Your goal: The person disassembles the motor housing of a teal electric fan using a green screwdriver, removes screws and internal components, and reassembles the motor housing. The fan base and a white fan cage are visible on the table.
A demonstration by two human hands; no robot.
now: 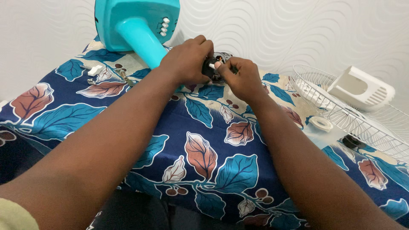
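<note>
Bright even light, soft shadows, sharp

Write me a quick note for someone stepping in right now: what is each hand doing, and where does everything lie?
Left hand: gripping the dark fan motor with exposed windings at the end of the turquoise plastic fan stand.
Right hand: pinching a small white part at the motor.
Done: white wire fan guard, white plastic motor cover and white plastic ring lie off to the right on the leaf-patterned cloth.
Small loose parts lie on the left.
Left: the motor remains on the stand.
</note>
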